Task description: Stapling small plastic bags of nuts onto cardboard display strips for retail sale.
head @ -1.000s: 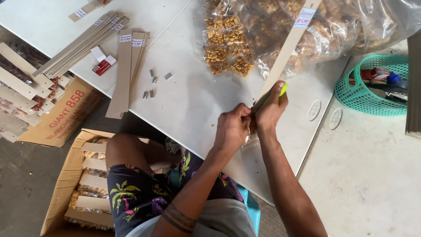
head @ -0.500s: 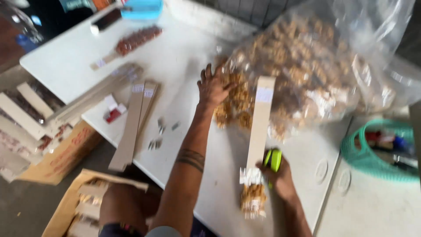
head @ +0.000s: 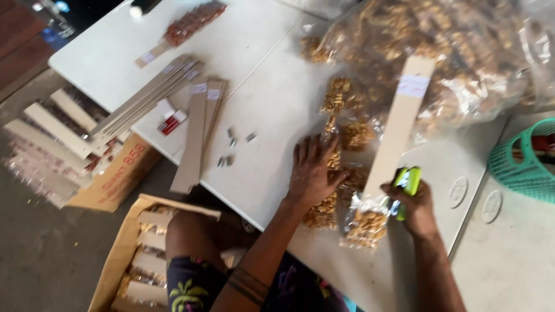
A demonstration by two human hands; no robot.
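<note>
My left hand (head: 312, 170) lies flat, fingers spread, on a row of small clear packets of nuts (head: 341, 136) on the white table (head: 272, 110). My right hand (head: 415, 205) grips a green stapler (head: 408, 184) beside the lower end of a long cardboard strip (head: 399, 127). One packet of nuts (head: 363, 222) hangs fixed to that end of the strip, by the table's front edge. The strip's upper end carries a white label and rests on a large clear bag of nut packets (head: 445, 63).
Several cardboard strips (head: 196, 133) and loose staple blocks (head: 228, 159) lie left of my hand, with a small red box (head: 171, 122). A teal basket (head: 523, 167) stands at right. An open carton of finished strips (head: 144, 254) sits on the floor by my knee.
My left hand has drawn back from the far packets toward me, pulling the row of packets nearer. The right hand with the stapler and strip stays near the front edge. The camera shifted.
</note>
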